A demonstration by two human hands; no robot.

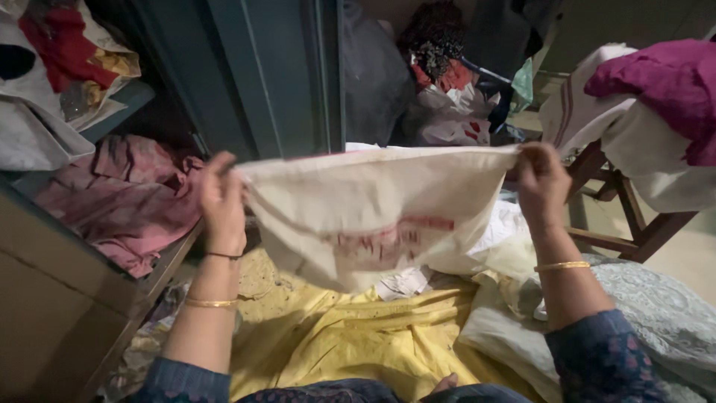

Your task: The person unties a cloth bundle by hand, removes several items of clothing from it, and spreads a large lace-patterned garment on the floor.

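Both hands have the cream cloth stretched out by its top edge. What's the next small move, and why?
Probably bring the left hand and right hand together to fold the cream cloth in half: it hangs flat, pinched at both top corners, above the yellow garment.

Bangles and patterned blue sleeves

Left hand (221,195) wears a gold bangle and thin dark band; right hand (542,183) wears one gold bangle; sleeves dark blue, floral-printed.
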